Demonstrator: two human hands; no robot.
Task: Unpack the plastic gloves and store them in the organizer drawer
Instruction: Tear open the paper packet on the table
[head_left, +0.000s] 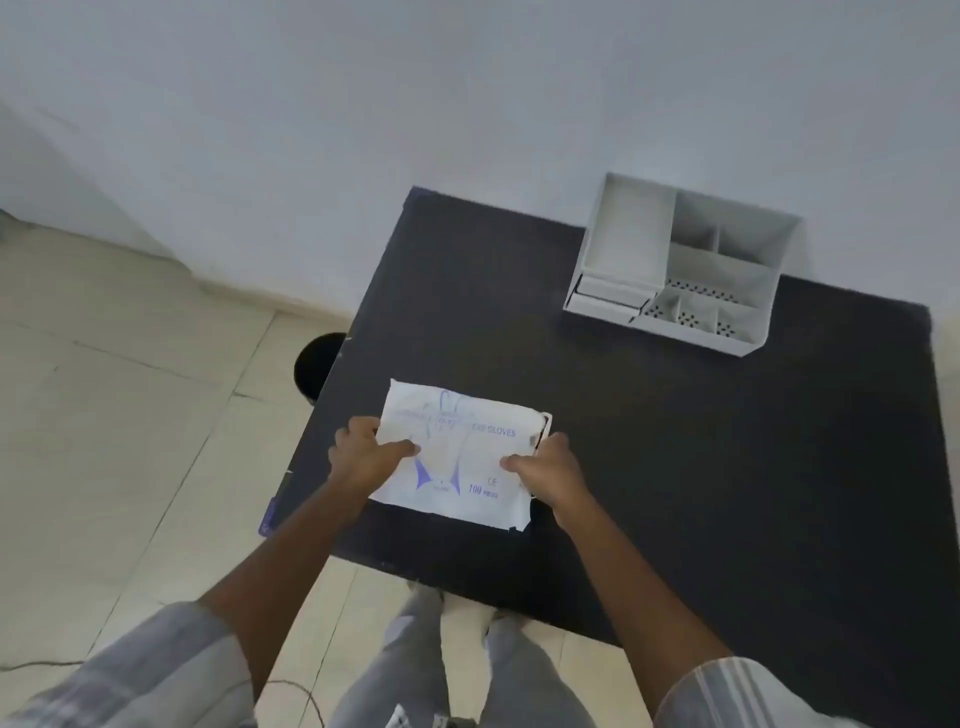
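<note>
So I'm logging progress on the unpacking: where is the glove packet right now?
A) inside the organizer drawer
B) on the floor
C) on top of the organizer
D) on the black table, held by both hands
D: the glove packet lies on the black table, left hand and right hand gripping its sides, well apart from the white organizer.

White glove packet (462, 457), blue print, lies flat at table's near-left; grey organizer (680, 267) sits far-right, drawer shut.
</note>
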